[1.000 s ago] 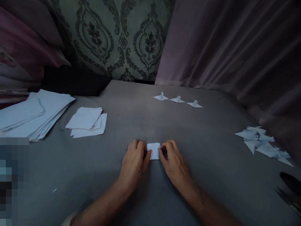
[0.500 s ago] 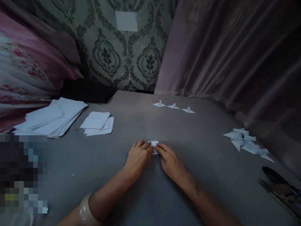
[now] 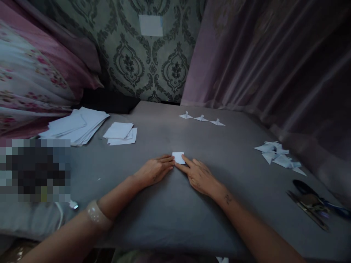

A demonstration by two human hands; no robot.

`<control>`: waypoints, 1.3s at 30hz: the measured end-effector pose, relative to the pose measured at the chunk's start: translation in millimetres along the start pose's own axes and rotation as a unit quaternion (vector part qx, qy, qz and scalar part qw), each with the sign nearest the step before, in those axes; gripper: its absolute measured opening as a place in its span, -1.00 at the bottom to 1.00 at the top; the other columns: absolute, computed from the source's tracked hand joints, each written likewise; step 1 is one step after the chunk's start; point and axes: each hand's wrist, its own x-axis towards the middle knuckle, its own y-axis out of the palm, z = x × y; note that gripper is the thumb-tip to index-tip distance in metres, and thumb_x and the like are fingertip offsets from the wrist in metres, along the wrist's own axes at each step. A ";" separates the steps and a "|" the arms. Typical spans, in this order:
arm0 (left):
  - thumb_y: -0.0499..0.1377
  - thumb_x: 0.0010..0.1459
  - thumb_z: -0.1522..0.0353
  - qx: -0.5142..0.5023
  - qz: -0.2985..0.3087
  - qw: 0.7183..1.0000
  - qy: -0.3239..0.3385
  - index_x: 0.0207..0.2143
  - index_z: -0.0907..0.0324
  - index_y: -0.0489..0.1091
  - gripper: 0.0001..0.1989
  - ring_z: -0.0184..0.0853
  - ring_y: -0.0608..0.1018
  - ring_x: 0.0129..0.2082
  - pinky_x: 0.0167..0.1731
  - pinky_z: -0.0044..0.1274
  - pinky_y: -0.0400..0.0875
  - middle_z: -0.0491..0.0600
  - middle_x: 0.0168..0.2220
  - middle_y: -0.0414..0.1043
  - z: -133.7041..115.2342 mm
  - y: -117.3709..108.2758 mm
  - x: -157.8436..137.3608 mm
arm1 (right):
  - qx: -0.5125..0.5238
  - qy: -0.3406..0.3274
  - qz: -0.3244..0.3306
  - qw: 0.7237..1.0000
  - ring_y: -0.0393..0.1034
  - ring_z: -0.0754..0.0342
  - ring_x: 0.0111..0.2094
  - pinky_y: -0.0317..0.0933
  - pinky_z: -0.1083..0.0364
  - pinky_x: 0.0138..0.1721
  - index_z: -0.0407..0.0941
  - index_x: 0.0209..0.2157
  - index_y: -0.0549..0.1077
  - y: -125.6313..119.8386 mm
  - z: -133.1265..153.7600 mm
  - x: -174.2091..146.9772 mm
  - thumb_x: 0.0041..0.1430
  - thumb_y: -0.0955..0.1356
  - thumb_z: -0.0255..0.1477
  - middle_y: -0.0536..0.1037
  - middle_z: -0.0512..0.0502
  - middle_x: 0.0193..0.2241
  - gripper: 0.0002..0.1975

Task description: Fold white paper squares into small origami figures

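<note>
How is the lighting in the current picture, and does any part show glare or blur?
Head view: dim overall, the right-hand curtain sinking into near-black; head view: small bright glints on the bangle; head view: the objects at lower right look smeared, the small paper square somewhat sharper; head view: a patch at left is pixelated.

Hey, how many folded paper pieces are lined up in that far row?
3: the left piece, the middle piece just beside it, and the right piece, nearest the camera. None in this row looks hidden.
</note>
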 end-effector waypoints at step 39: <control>0.09 0.14 0.37 -0.145 -0.040 0.974 -0.168 -0.32 0.22 0.39 -0.88 -0.28 0.41 -0.26 -0.22 -0.46 0.32 0.01 -0.31 0.32 20.1 9.9 61.5 | 0.257 0.146 -0.079 0.952 0.31 0.12 -0.23 0.15 0.14 -0.22 -0.10 -0.28 0.37 12.7 -39.0 52.8 0.22 0.28 -0.39 0.41 -0.05 -0.29 -0.91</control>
